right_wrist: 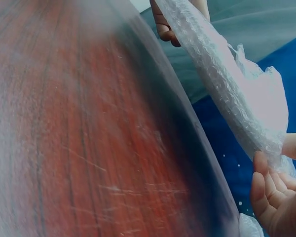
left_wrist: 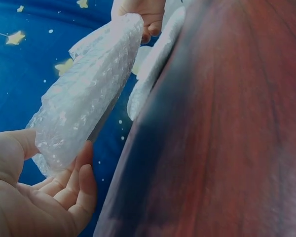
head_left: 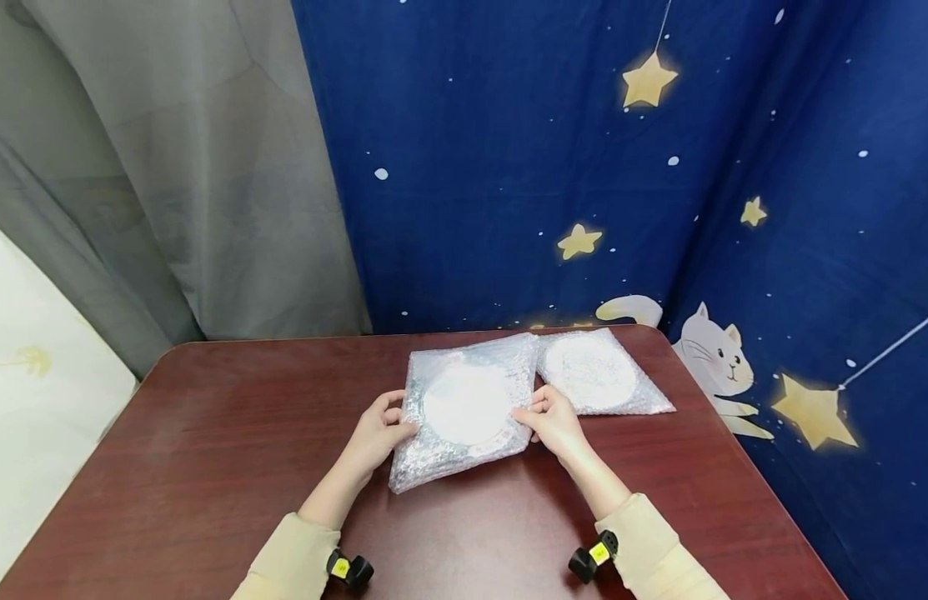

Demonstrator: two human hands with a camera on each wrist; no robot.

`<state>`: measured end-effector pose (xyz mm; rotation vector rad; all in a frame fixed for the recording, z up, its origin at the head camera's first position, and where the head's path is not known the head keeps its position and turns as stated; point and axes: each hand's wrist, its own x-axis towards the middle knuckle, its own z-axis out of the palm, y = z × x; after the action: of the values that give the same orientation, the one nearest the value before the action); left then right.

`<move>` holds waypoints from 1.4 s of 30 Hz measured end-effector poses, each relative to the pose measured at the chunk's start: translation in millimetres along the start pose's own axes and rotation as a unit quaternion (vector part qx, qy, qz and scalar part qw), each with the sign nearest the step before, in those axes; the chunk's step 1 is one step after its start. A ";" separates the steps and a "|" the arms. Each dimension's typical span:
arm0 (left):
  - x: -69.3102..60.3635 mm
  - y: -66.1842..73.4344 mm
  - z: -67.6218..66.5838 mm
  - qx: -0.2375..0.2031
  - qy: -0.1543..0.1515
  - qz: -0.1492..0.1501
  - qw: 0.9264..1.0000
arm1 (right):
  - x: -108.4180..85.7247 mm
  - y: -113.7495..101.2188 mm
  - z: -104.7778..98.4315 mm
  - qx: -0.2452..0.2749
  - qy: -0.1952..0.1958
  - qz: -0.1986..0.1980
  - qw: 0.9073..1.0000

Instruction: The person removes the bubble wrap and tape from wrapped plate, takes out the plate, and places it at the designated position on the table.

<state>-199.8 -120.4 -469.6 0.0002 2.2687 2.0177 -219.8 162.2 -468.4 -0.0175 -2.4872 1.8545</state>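
Note:
Between my two hands is a bubble-wrap package (head_left: 464, 408) with a round white shape showing through it. Its left edge is pinched by my left hand (head_left: 377, 432), thumb on top and fingers beneath. My right hand (head_left: 555, 423) grips the right edge the same way. Both wrist views show the package (left_wrist: 89, 94) raised off the table and tilted. A second bubble-wrapped package (head_left: 594, 372), also with a round white shape inside, lies flat on the table just beyond my right hand.
A dark red-brown wooden table (head_left: 246, 433) spreads under both arms. Behind it hang a grey curtain (head_left: 208, 208) and a blue curtain (head_left: 494, 167) printed with stars and a cat. Small black devices with yellow labels sit at both wrists.

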 end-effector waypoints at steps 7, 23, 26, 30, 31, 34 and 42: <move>-5.3 -6.2 -5.5 -0.005 -0.005 -0.014 1.000 | 1.7 5.2 6.5 -0.013 -0.008 0.000 1.000; -7.6 -18.9 -14.0 0.017 -0.011 -0.020 1.000 | 4.0 19.8 17.6 -0.048 -0.030 0.003 0.998; -5.0 -23.4 -15.4 0.014 -0.014 -0.023 1.000 | 4.4 20.4 18.4 -0.048 -0.035 0.008 0.998; -1.0 -27.8 -17.4 0.019 -0.016 -0.022 0.999 | 6.4 22.5 18.9 -0.050 -0.042 0.008 0.998; -0.4 -28.0 -17.8 0.023 -0.016 -0.023 0.999 | 6.9 23.1 19.0 -0.050 -0.043 0.008 0.998; 1.1 -27.5 -18.0 0.031 -0.010 -0.025 0.999 | 8.4 24.7 19.1 -0.045 -0.050 0.008 0.998; 1.0 -25.1 -17.6 0.038 -0.008 -0.024 0.999 | 11.3 27.8 19.6 -0.040 -0.055 0.008 0.998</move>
<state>-200.4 -140.8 -492.5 -0.0325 2.3115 1.9000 -232.3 151.8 -500.4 0.0638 -2.6411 1.8079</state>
